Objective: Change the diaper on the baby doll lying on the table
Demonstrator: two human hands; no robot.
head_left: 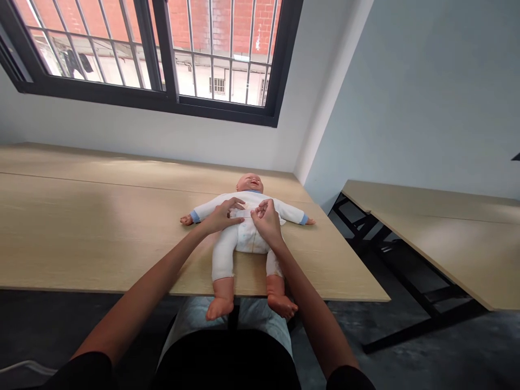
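Note:
A baby doll (211, 204) lies on its back on the wooden table, arms spread wide, in a white outfit with blue cuffs. A white diaper (252, 241) covers its hips, and its feet stick out past the table's near edge. At the left of the diaper's waist rests my left hand (221, 215), thumb and fingers apart. My right hand (266, 221) is closed in a pinch at the front of the waistband; the pinched edge is mostly hidden by the fingers.
The table (101, 233) runs off to the left under a barred window (174, 97). A second wooden table (459, 227) with black legs stands to the right, across a gap. A light wall (426, 97) rises behind it.

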